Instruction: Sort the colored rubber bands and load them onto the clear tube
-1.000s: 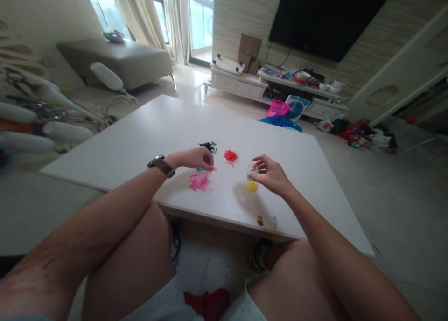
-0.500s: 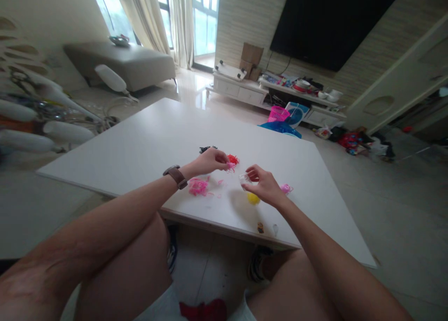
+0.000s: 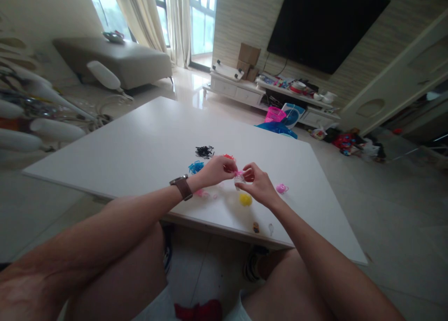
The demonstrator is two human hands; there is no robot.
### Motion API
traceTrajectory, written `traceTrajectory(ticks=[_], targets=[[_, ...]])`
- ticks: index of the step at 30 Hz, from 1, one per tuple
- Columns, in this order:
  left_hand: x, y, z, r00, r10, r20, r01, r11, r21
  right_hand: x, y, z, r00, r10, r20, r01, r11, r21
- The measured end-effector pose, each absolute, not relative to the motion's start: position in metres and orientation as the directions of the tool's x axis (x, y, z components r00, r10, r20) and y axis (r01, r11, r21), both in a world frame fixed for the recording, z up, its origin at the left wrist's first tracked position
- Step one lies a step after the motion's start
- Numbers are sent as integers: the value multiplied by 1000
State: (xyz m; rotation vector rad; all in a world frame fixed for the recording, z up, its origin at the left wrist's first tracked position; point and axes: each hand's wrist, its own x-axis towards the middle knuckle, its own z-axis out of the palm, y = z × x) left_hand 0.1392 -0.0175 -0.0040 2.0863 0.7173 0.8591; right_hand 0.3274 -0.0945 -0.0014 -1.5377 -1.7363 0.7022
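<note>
My left hand (image 3: pixel 221 169), with a brown-strapped watch on its wrist, pinches a small bunch of pink rubber bands (image 3: pixel 240 173) at the mouth of a small clear container (image 3: pixel 238 181). That container sits between the thumb and fingers of my right hand (image 3: pixel 261 184), held above the table. Loose heaps of small bands lie around: black (image 3: pixel 205 151), blue (image 3: pixel 196 167), red (image 3: pixel 229 157) behind my left fingers, and pink (image 3: pixel 201 193) partly under my left wrist. Below my right hand is a yellow heap (image 3: pixel 245 199).
All this lies on a white table (image 3: pixel 140 143). A pink-purple object with a loop (image 3: pixel 281 188) is right of my right hand. Near the front edge are a small brown-and-yellow piece (image 3: pixel 256 227) and a clear piece (image 3: pixel 270 229). A pink basket (image 3: pixel 275 114) stands beyond the table.
My left hand has moved right and slightly down, bringing the pink bands to the clear container in my right hand. The blue heap, hidden before, now shows.
</note>
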Motion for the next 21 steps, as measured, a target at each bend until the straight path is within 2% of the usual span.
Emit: traceTrajectory(ticks=[6,12,16,21], targets=[[133,-12,-5,750,535,389,200,-744,637,327,-95,-2,-84,985,150,649,168,-742],[135,-13,-6,842,406,355,168,-824,541,327,-96,-4,-112,983,147,668,184,-721],[137,-16,-1,847,414,334,169,-805,569,327,-96,-3,-114,985,131,661,174,-730],[140,-19,3,795,517,316,236,-744,625,325,-97,-1,-132,985,113,663,173,-729]])
